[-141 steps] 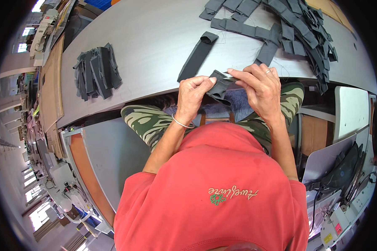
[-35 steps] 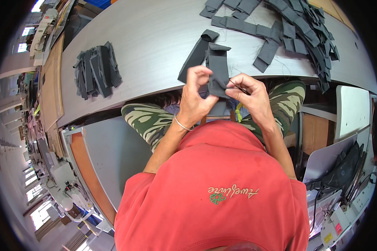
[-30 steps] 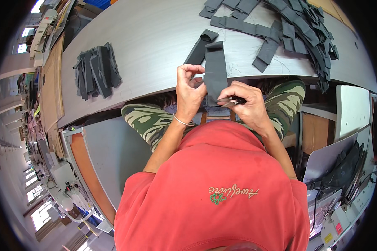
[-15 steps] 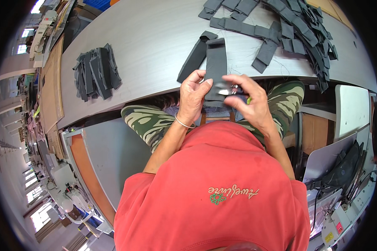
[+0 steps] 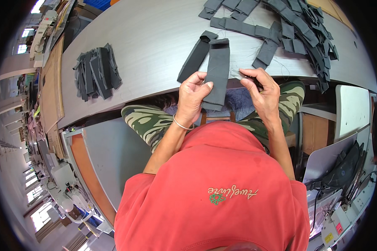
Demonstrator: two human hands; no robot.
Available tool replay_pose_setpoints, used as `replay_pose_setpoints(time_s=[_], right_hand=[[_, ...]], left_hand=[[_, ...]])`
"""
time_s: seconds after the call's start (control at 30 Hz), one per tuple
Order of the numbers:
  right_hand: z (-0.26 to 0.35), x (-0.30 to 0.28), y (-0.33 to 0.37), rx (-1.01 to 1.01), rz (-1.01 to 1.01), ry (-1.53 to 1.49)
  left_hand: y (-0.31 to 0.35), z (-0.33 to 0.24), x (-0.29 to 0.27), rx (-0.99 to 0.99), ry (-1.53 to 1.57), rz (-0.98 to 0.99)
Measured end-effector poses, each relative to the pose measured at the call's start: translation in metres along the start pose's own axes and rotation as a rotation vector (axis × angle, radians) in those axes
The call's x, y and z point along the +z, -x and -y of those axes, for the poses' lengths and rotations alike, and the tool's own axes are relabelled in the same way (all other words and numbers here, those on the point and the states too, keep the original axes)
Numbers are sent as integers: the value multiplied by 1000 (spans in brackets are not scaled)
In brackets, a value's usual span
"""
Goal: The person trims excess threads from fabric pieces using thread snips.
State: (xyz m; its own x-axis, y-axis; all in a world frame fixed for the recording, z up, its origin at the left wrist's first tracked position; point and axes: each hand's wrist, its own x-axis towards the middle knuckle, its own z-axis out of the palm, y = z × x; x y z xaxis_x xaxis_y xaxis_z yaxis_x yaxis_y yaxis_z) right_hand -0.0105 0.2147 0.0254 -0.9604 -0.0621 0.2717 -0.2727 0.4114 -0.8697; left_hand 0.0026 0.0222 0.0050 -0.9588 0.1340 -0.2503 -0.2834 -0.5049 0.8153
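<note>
My left hand (image 5: 192,95) is closed on a dark grey fabric strip (image 5: 218,73), its thumb on top, near the table's front edge. The strip lies lengthwise away from me, its lower end over my lap. To its right, apart from it, my right hand (image 5: 264,93) is curled around small thread snips (image 5: 256,83). Their dark body is mostly hidden in the palm, and a blurred pale tip shows by the thumb and forefinger. Just left of the held strip, another grey strip (image 5: 192,60) rests on the table.
A stack of grey strips (image 5: 97,72) lies on the table's left. Chained strips (image 5: 243,27) and a large heap of them (image 5: 312,31) cover the far right. Loose threads (image 5: 282,69) are scattered near the front edge. A white panel (image 5: 352,111) stands at the right.
My right hand has drawn back to the right with the snips, away from the strip. The held strip has tilted slightly, and its lower part is now uncovered.
</note>
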Motion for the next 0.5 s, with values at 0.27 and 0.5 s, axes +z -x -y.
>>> replay_pose_setpoints(time_s=[0.27, 0.5], right_hand=[[5, 18, 0, -99, 53, 101], [2, 22, 1, -248, 9, 294]], left_hand=[[0, 10, 4, 136, -296, -10], [2, 8, 5, 128, -272, 16]])
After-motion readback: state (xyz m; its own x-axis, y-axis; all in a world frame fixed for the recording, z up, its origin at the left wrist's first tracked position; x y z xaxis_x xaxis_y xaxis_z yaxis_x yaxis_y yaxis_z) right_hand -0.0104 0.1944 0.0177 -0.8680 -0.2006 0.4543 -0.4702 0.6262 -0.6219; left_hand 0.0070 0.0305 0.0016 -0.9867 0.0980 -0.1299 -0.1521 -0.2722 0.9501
